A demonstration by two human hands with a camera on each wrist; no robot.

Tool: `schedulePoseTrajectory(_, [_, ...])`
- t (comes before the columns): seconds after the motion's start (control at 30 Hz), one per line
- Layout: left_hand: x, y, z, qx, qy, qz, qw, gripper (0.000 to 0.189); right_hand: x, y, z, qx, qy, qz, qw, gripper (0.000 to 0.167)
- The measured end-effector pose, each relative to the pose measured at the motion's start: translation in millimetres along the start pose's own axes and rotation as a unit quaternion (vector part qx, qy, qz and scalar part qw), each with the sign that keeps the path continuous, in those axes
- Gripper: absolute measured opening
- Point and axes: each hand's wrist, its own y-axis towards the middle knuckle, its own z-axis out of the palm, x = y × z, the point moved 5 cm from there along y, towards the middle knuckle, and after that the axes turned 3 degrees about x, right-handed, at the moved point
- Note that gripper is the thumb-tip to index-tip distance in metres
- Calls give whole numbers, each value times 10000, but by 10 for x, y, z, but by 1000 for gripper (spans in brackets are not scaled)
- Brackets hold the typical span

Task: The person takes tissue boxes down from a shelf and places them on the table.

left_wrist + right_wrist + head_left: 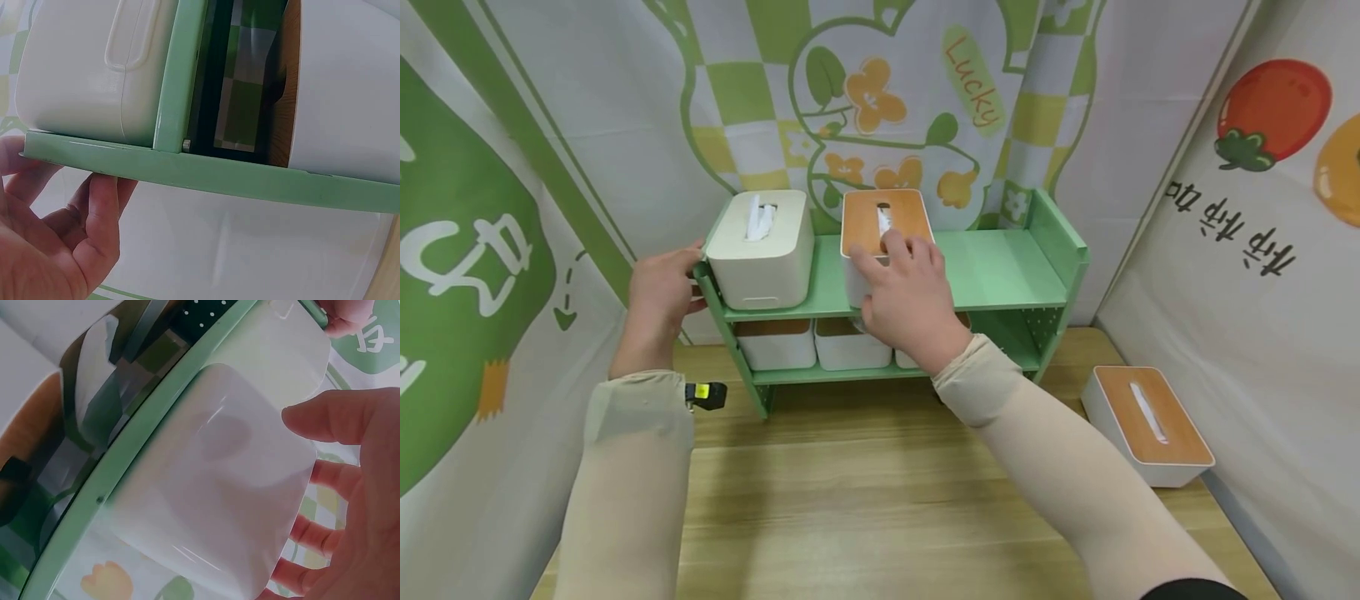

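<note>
A green two-tier shelf (1003,267) stands on the wooden table. My left hand (662,292) grips its left side panel, its fingers bent against the panel's outer face in the left wrist view. Right beside that panel, on the top tier, sits a cream tissue box (763,279) with tissue poking out. Near the middle of the same tier is a white tissue box (910,208) with a wood-coloured lid. My right hand (913,304) holds this box from above, fingers over the lid and thumb (325,419) at its upper edge. Part of its front is hidden behind the hand.
Several white boxes (775,352) with wood-coloured tops line the lower tier, partly covered by my right hand. Another wood-lidded tissue box (1135,408) lies on the table (820,500) at the right. Printed curtains (1195,275) hang behind and at both sides.
</note>
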Motion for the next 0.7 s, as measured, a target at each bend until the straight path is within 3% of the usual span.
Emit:
schedulePoseTrajectory(0.47, [-11, 7, 5, 27, -50, -26, 10000, 44, -362, -191, -44, -615, 26, 36, 9981, 51])
schedulePoseTrajectory(0.7, [-7, 6, 5, 69, -131, -73, 9999, 43, -481, -260, -77, -532, 61, 208, 9984, 45])
